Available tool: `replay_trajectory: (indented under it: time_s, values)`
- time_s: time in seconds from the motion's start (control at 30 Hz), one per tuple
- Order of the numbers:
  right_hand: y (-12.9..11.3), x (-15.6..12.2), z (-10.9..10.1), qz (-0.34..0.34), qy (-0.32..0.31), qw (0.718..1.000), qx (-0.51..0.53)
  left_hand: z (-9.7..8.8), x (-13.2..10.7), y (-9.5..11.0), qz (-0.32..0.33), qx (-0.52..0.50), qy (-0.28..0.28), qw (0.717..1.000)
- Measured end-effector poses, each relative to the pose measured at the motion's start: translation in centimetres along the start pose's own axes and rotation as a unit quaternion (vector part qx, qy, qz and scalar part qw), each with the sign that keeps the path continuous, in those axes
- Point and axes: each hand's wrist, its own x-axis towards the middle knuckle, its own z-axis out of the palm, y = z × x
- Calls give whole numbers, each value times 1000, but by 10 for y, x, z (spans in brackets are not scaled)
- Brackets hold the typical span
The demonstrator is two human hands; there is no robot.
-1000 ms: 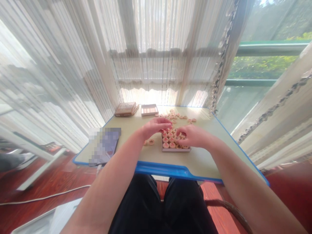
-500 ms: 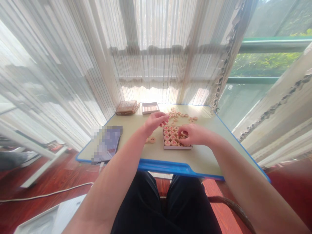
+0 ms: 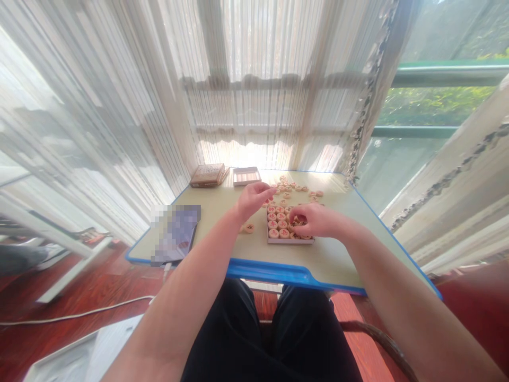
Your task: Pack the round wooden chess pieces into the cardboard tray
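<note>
A shallow open box [image 3: 290,241] holds rows of round wooden Chinese chess pieces [image 3: 273,233] with red and black characters. My right hand [image 3: 314,220] reaches over the box's right side, thumb and fingers curled round a chess piece that they largely hide. Above the far left corner of the box hovers my left hand [image 3: 254,199]. Its fingers stretch forward, loosely apart, with no piece plainly visible in them. Loose chess pieces [image 3: 284,187] lie scattered behind the box. Another piece with a black character [image 3: 249,228] rests left of the box, beside my left forearm.
The table [image 3: 214,249] has a blue rim. At its back left are a brown box [image 3: 207,175] and a shallow tray [image 3: 246,176]. A tablet-like device [image 3: 181,233], partly pixelated, lies at the left with a cable. Sheer curtains [image 3: 254,106] hang behind the table.
The fingers of my left hand have drawn slightly closer together. My right hand stays at nearly the same place over the box. The view has shifted very slightly.
</note>
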Motion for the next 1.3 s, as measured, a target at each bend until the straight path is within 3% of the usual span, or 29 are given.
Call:
replay_trajectory:
  time_s: [0.2,0.53,0.7,0.8,0.9,1.3]
  values:
    - [-1,0,2,-5,6,1000,8,1,-2,2,1,7,-3,1000]
    - [1,1,-2,-9,17,1000,12,0,3,-3,19,13,49,999]
    - [9,5,-1,22,102,994,2,0,0,-3,49,89,49,994]
    - [17,9,0,48,167,985,1,1,-3,-5,90,216,56,971]
    - [27,14,5,63,204,977,6,1,-5,-8,113,314,23,942]
    - [64,27,25,109,280,954,-3,-1,-4,-15,107,355,12,929]
